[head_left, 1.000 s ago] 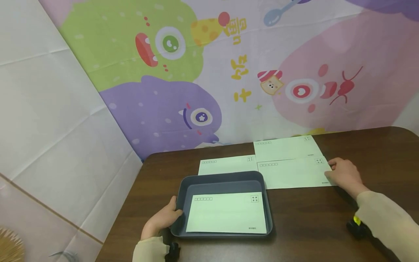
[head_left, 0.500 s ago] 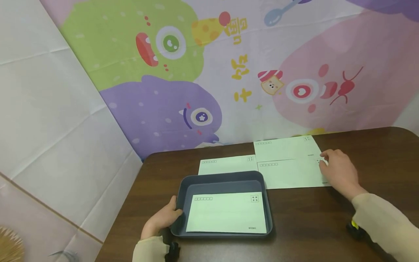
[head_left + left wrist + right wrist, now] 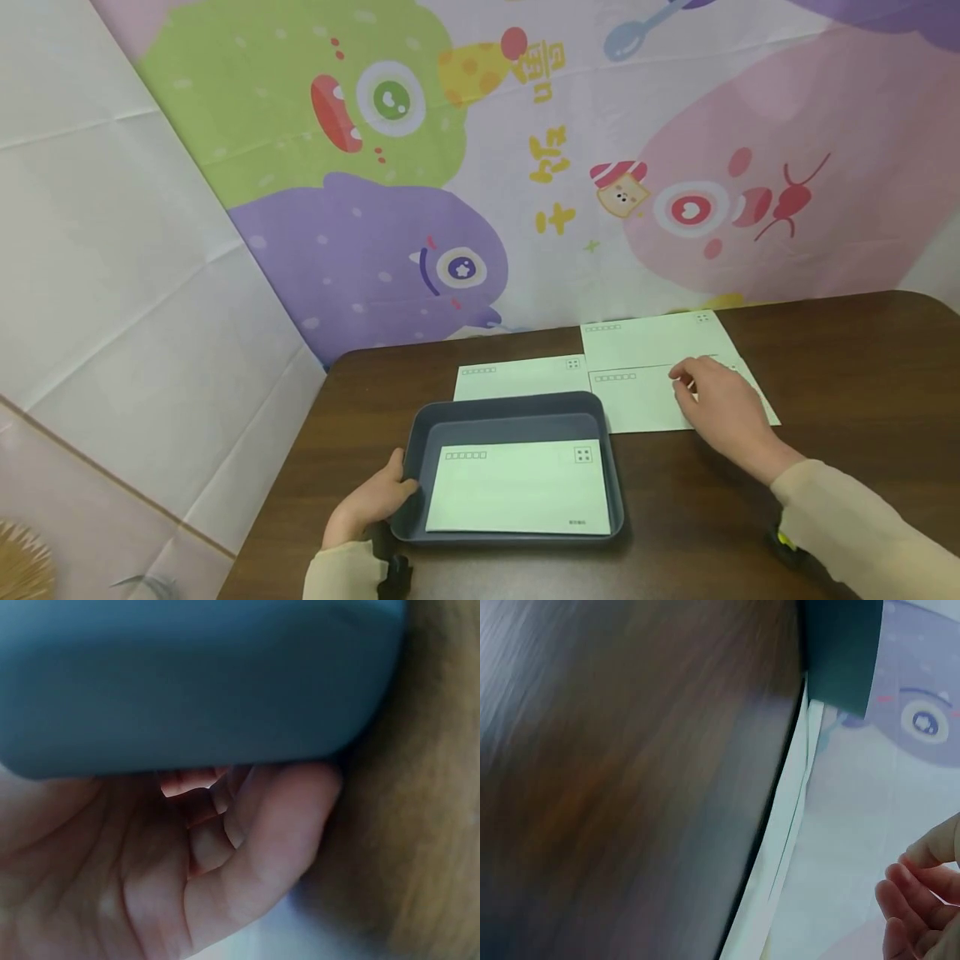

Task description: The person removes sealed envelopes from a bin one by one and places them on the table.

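Note:
A dark grey tray [image 3: 517, 427] sits on the table, with a pale envelope [image 3: 517, 492] lying flat inside. My left hand [image 3: 375, 496] grips the tray's left side, its thumb at the rim; the left wrist view shows the fingers [image 3: 259, 847] bent against the tray wall [image 3: 202, 705]. Over the front right envelope [image 3: 637, 404] hovers my right hand [image 3: 723, 408], fingers loosely bent around nothing. It covers part of that envelope. Behind lies another envelope [image 3: 652, 337]. A further envelope [image 3: 517, 379] is partly hidden by the tray's far edge.
The brown wooden table [image 3: 697, 517] extends to the right and in front of the tray. A cartoon-printed cloth [image 3: 555, 275] hangs along its back edge. At the left stands a white panel [image 3: 150, 250].
My right hand has moved left from the front right envelope's right edge to above its middle. The left hand, the tray and the envelope inside it have stayed put.

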Demonstrator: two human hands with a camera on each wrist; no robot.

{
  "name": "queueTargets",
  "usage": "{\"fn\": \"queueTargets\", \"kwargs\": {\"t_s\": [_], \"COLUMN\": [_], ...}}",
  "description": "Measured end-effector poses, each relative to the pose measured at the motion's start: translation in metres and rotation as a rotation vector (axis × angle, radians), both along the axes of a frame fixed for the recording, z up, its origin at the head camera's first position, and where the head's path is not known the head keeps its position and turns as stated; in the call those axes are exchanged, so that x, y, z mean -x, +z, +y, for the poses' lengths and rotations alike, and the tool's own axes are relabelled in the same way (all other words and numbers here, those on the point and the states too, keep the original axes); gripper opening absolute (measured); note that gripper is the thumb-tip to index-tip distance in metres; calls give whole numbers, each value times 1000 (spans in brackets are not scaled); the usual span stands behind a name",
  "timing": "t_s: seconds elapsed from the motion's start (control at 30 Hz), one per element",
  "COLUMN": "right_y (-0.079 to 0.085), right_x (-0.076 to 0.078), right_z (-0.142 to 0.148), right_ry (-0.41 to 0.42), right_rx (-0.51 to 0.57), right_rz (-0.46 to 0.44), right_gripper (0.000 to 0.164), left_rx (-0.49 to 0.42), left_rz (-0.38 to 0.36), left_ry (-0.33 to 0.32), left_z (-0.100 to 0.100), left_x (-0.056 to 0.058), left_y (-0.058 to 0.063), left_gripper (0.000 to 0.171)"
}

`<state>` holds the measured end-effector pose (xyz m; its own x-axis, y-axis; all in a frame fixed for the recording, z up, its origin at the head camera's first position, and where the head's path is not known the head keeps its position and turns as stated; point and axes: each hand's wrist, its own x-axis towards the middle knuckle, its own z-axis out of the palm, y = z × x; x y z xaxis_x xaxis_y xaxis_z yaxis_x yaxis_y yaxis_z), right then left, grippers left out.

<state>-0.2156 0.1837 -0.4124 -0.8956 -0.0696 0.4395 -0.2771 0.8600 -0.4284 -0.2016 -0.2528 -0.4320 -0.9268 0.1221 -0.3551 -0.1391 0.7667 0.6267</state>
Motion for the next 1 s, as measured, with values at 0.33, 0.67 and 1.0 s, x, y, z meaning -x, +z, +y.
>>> {"fn": "queueTargets", "kwargs": {"t_s": [0.33, 0.67, 1.0], "right_y": [6, 3, -7], "right_x": [-9, -27, -34], "right_z": [-33, -66, -79], "right_ry": [80, 178, 230], "right_rx": [3, -50, -102], "right_rz": [-87, -84, -59], "right_gripper": [14, 11, 10], "left_rx": [6, -7, -15], "left_rz": [-2, -11, -9], "left_ry": [-2, 2, -5], "left_z": [1, -1, 1], "left_x": [-2, 1, -1], "left_y": [2, 0, 2], "left_gripper": [70, 71, 69]}}
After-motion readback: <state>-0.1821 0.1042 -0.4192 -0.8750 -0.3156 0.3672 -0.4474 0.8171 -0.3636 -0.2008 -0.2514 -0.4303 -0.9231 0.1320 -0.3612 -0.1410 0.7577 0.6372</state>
